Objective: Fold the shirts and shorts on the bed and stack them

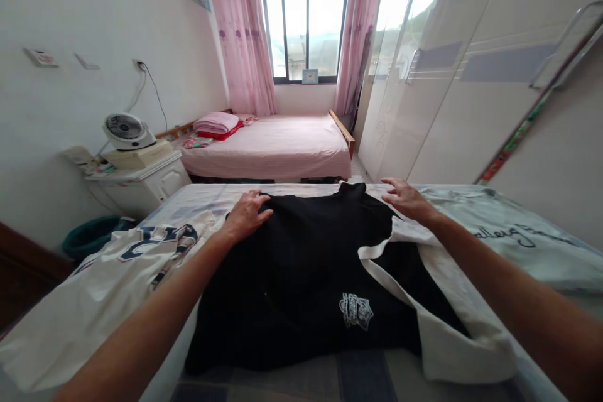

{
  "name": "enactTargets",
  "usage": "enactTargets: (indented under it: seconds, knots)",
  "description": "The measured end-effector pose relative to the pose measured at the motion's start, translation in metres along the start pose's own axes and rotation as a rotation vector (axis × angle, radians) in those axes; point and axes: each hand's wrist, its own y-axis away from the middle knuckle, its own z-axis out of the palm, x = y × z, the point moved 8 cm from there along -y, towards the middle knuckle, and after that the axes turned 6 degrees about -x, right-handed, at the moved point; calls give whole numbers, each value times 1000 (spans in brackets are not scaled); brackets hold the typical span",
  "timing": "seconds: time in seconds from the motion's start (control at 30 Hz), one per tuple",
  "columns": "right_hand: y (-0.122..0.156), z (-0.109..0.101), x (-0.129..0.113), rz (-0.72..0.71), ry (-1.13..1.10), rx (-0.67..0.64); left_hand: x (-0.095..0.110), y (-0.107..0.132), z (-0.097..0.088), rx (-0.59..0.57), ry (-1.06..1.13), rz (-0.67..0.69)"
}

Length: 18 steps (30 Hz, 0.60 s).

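A black garment [301,264] with a small white logo and white side panels lies spread on the near bed [264,191]. My left hand [247,213] rests flat on its far left edge, fingers apart. At the garment's far right edge my right hand [407,198] lies with fingers spread and nothing in it.
A white jersey with dark numbers [117,276] lies at the left, a pale shirt with script lettering [513,232] at the right. Beyond stand a pink bed [282,144], a nightstand with a fan [127,132], a green basin [89,235] and a white wardrobe [471,94].
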Motion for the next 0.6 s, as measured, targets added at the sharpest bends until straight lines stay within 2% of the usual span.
enactTargets:
  seconds: [0.1,0.2,0.3,0.37,0.47,0.53,0.6]
  knots:
    - [46,2,32,-81,181,-16,38,62,9,-169,149,141]
    - [86,0,77,8,297,16,76,124,9,-347,257,280]
    - [109,0,107,98,397,62,100,161,13,-440,249,381]
    - [115,0,107,97,433,98,105,167,18,-430,198,385]
    - [116,-5,92,110,391,102,105,158,20,-407,142,342]
    - [116,-18,81,165,269,120,104,148,7,-355,178,291]
    - [117,-38,75,196,78,187,106,140,-16,-295,264,247]
